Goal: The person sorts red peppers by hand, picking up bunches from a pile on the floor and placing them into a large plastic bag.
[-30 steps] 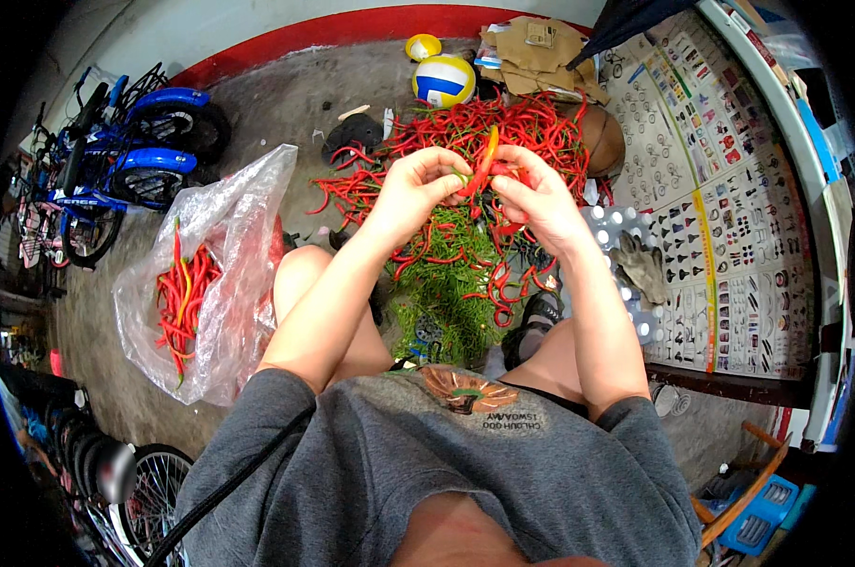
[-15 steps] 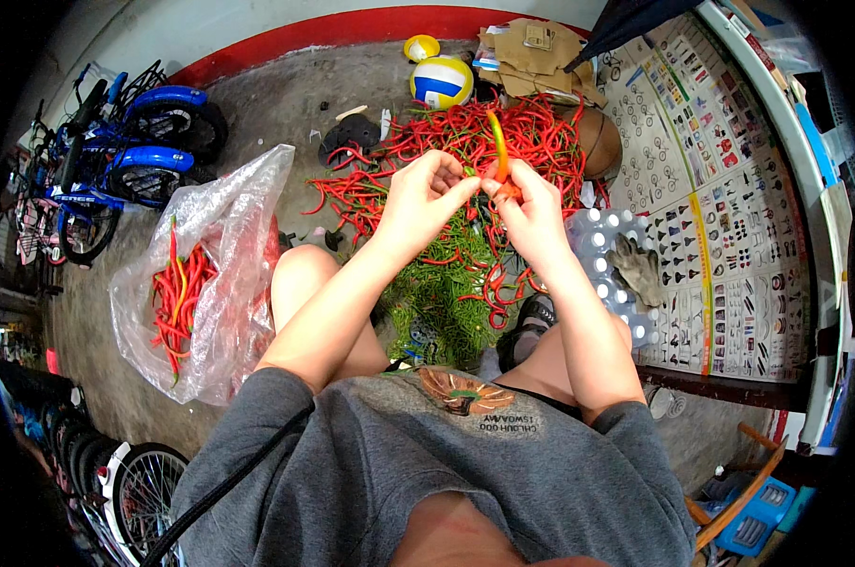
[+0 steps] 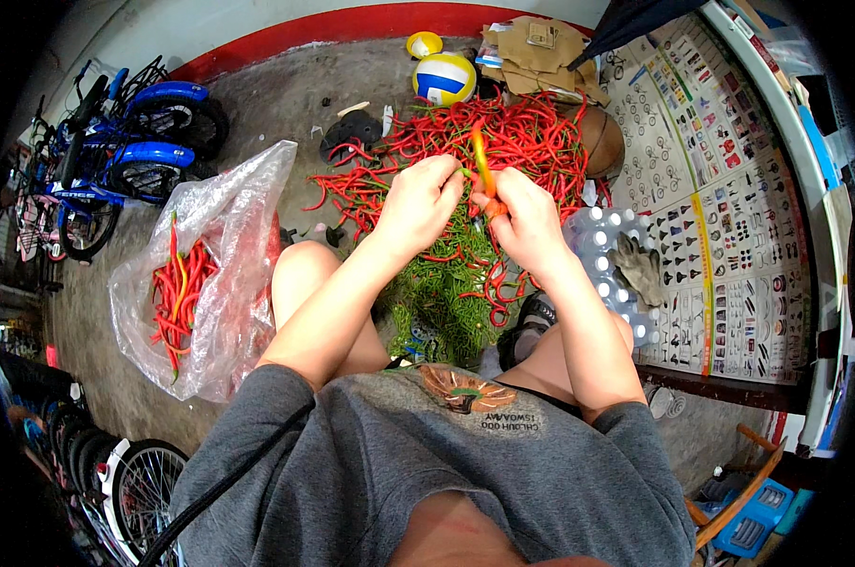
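We count at least two blue bicycles at the left side, the largest items noted, and one printed sheet spread at the right. We find one heap of red chilies, too many to count, ahead of the person, and nearer, one pile of green stems. One clear plastic bag lies beside the left knee; the red chilies in it overlap too much to count, with one yellowish one on top. One pack of bottles stands near the right knee, with at least one grey glove on it. Two balls are recorded behind the heap: one brown ball and one volleyball. Two hands are above the stems. The right hand has its fingers closed around one yellow-orange chili, its tip pointing up. The left hand has its fingers drawn together at one small green piece; whether this joins the chili we cannot tell.
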Tool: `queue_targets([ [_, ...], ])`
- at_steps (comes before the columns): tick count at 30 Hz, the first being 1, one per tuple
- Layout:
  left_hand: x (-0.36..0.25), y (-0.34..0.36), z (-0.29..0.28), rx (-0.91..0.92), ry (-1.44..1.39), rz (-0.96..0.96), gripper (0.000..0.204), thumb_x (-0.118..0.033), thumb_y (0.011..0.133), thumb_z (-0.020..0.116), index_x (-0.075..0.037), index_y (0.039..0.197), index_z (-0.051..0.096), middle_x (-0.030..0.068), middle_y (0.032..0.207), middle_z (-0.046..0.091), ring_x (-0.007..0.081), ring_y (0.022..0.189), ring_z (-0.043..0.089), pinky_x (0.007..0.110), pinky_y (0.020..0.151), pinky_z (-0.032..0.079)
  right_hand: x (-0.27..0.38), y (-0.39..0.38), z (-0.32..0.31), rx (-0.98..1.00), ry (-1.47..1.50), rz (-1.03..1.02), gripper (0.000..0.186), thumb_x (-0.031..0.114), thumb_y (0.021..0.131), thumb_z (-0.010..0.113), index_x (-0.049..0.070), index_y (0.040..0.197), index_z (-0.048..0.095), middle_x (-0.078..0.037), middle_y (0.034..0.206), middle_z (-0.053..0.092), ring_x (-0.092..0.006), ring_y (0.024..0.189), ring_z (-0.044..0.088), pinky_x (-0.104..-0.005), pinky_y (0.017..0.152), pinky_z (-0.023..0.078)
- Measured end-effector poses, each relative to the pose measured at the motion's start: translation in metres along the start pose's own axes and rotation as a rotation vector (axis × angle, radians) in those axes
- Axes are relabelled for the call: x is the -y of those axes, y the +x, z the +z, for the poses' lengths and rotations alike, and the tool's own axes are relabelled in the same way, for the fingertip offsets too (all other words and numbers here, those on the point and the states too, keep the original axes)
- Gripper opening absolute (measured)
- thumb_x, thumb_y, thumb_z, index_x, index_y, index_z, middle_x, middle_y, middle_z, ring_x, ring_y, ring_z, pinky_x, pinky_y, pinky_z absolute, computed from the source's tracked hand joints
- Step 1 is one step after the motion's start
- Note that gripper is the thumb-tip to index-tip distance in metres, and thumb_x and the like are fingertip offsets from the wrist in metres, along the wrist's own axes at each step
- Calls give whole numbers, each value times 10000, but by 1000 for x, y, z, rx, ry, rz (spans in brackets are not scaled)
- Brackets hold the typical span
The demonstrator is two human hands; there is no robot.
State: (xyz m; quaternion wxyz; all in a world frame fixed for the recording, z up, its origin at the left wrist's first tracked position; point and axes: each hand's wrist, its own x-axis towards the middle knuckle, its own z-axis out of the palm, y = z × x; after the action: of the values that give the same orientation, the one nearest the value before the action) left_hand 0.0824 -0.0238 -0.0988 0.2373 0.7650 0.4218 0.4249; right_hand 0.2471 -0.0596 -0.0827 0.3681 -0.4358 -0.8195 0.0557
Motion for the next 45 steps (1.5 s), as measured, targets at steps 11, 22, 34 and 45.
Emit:
queue_targets([
  [11, 4, -1, 0, 322, -1034, -366, 159, -205, 878, 526, -63, 904, 594, -17, 753, 566, 54, 634, 480, 196, 545, 349, -1, 6, 4, -70, 1563, 657, 138, 182, 911, 524, 59, 971, 504, 11, 642, 458, -50, 485, 352, -186, 425, 249],
  [22, 36, -5, 11, 160, -7, -166, 436, -243, 863, 524, -100, 1270, 464, 113, 1256, 446, 225, 1207, 387, 353, 993, 320, -11, 5, 0, -144, 1637, 718, 210, 266, 930, 493, 59, 954, 521, -10, 650, 451, -62, 487, 365, -191, 425, 268],
  [34, 8, 1, 4, -123, -1461, -540, 266, -280, 922, 467, -37, 916, 575, 113, 1028, 618, 218, 979, 573, 415, 921, 423, -13, 7, 16, 111, 1004, 665, 245, 140, 908, 486, 50, 1132, 526, 19, 707, 524, -44, 590, 438, -181, 486, 355],
  [45, 13, -56, 34, 222, -685, -389, 234, -265, 921, 464, -46, 950, 542, 6, 840, 558, 114, 766, 498, 284, 720, 430, 3, 12, 46, -33, 719, 361, 236, 97, 932, 431, 4, 1133, 514, -26, 847, 554, -85, 783, 519, -217, 721, 427],
])
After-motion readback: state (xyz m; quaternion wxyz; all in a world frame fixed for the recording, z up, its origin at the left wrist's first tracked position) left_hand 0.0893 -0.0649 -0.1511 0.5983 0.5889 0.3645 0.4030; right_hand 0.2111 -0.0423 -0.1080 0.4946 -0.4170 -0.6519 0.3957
